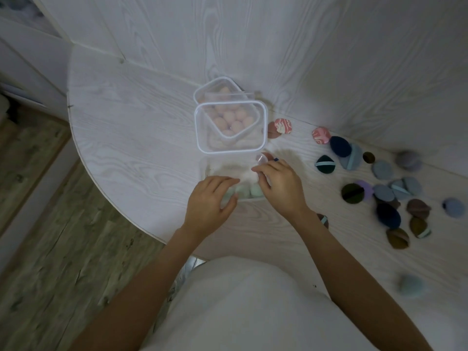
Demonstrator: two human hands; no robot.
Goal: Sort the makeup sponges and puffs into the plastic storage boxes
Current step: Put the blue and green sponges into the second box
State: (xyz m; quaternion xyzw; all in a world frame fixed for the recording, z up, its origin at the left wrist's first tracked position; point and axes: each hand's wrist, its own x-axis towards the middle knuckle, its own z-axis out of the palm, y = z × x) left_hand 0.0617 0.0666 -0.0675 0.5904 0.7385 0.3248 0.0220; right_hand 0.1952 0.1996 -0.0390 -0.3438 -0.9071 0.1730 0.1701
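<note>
A clear plastic box (205, 168) with mint-green sponges (255, 191) in it sits at the table's near edge. My left hand (210, 200) grips its front left side, fingers curled over the sponges. My right hand (277, 183) holds its right rim, fingertips curled at the far corner. Behind it stands a second clear box (200, 127), and peach sponges (229, 121) show through it. A tilted clear box or lid (202, 90) lies at its back. Several round puffs (383, 193) in navy, blue, brown and purple lie scattered to the right.
Two marbled pink puffs (283, 125) (321, 135) lie just right of the boxes. A pale blue fluffy puff (411, 286) sits near the right front. The white round table (126, 138) has its curved edge at the left, with wood floor (50, 249) below.
</note>
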